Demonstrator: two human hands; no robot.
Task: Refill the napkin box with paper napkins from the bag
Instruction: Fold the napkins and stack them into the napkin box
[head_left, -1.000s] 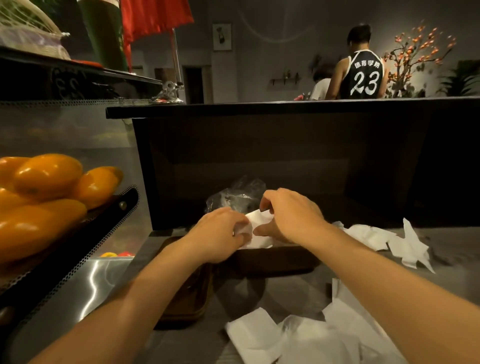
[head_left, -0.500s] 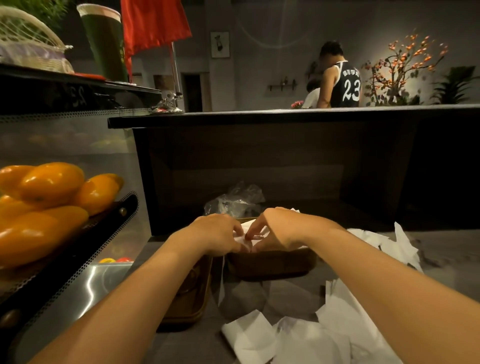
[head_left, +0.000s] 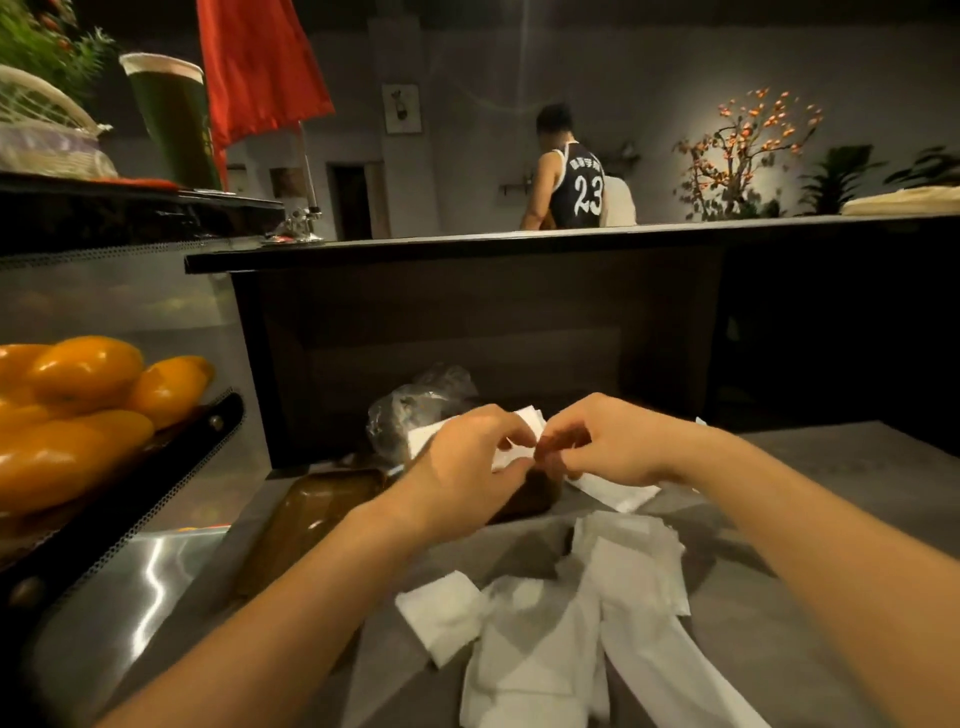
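Left hand (head_left: 462, 462) and right hand (head_left: 608, 441) both pinch one white napkin (head_left: 519, 447) above brown napkin box (head_left: 530, 493), likely squaring it for insertion. Clear bag (head_left: 415, 405) behind; loose napkins (head_left: 571, 623) near.

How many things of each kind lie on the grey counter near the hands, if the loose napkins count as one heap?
Hands: 2, left hand and right hand
Held napkin: 1
Wooden box: 1
Wooden lid: 1
Plastic bag: 1
Loose napkin heap: 1
Total: 7

"23" on jersey (head_left: 576, 187); characters above unclear
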